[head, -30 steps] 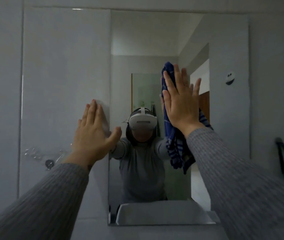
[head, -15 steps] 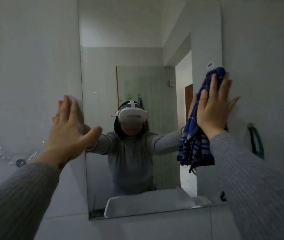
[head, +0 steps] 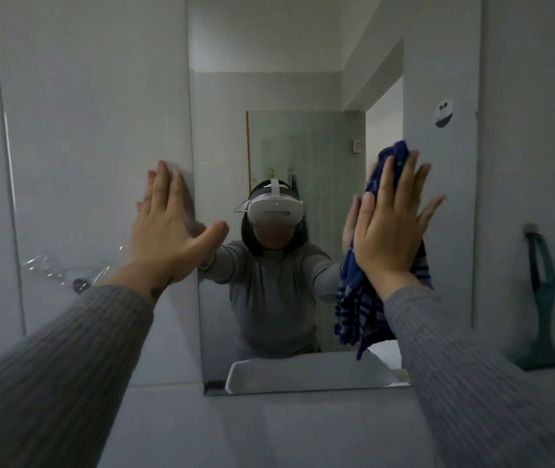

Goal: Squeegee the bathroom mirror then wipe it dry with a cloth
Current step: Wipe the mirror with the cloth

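Note:
The bathroom mirror [head: 269, 45] hangs on the tiled wall straight ahead. My left hand [head: 171, 231] lies flat and open against its left edge, fingers up, holding nothing. My right hand [head: 391, 231] presses a blue checked cloth [head: 357, 309] flat against the glass in the mirror's right half, and the cloth's loose end hangs down below my palm. A teal squeegee [head: 543, 298] hangs from a hook on the wall to the right of the mirror, blade down, untouched.
The mirror reflects a person in a grey sweater and a white basin [head: 303, 376] at its lower edge. A clear plastic fixture [head: 66, 271] sticks out of the tiles at the left. A round sticker [head: 443, 113] shows near the mirror's right side.
My right hand swept the cloth to the mirror's right edge, then back left and slightly lower. My left hand stayed at the left edge. The view shifted.

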### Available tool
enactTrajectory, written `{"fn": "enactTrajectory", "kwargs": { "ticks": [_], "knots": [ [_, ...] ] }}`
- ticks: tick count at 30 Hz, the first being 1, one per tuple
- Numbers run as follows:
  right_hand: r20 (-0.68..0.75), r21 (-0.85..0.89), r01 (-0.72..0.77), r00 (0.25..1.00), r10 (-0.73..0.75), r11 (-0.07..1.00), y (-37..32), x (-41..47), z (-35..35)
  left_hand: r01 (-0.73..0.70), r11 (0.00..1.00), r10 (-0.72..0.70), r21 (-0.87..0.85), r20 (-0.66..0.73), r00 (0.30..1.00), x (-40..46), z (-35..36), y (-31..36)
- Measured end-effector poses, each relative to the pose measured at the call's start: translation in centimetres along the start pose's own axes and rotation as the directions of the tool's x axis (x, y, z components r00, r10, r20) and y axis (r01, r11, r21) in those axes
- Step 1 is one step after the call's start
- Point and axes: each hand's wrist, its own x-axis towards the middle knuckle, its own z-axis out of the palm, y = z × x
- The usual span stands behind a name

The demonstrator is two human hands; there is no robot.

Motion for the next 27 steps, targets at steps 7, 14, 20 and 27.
{"fn": "enactTrajectory", "kwargs": {
  "ticks": [7, 14, 20, 27],
  "knots": [
    [0.044, 0.064, 0.308, 0.949, -0.311, 0.949, -9.3, -2.0, 0.9, -0.038, 0.999, 0.036, -0.024, -0.070, 0.997, -3.0, 1.1, -1.3],
    [0.130, 0.119, 0.562, 0.809, -0.574, 0.819, -14.7, -6.1, 1.8, -0.048, 0.994, 0.044, 0.100, 0.041, 0.998, -10.0, 4.3, -2.1],
    [0.144, 0.120, 0.682, 0.707, -0.692, 0.721, -13.3, -9.4, 2.4, -0.015, 0.981, -0.012, 0.194, 0.137, 0.990, -12.6, 6.5, -2.6],
    [0.177, 0.076, 0.669, 0.721, -0.671, 0.739, -7.8, -10.4, 1.5, 0.004, 0.987, -0.029, 0.161, 0.148, 0.989, -12.3, 6.5, -2.2]
  ]
}}
